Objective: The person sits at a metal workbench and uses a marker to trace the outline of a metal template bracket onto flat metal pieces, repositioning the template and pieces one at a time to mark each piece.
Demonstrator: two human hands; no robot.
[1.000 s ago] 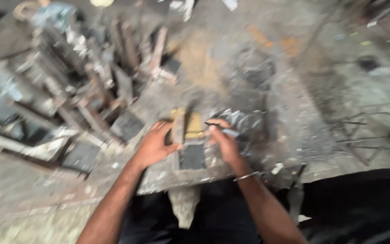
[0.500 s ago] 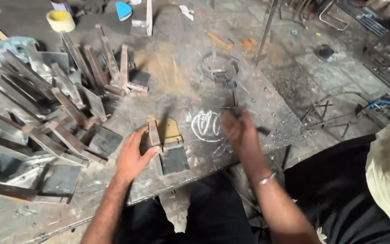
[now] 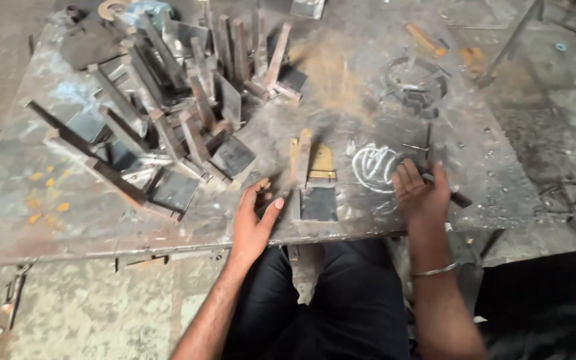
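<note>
A wide, scarred metal desk [image 3: 68, 200] fills most of the view, its grey top streaked with rust and dust. Across its far left half lies a large heap of welded steel brackets [image 3: 168, 107], flat plates with upright bars leaning every way. Near the front edge, between the person's two arms, sits a single steel bracket [image 3: 315, 193]: a dark square plate with a yellowish upright piece rising behind it. Just right of it is a white chalk scribble [image 3: 375, 167] on the desk top.

The left hand [image 3: 256, 217] rests on the desk just left of the single bracket, fingers loosely spread, thumb stretched toward the plate but not gripping it. The right hand [image 3: 421, 193] lies beside the chalk scribble, fingers curled around a thin dark rod [image 3: 460, 199] whose end sticks out to the right. A thin metal bangle [image 3: 435, 270] circles the right wrist.
</note>
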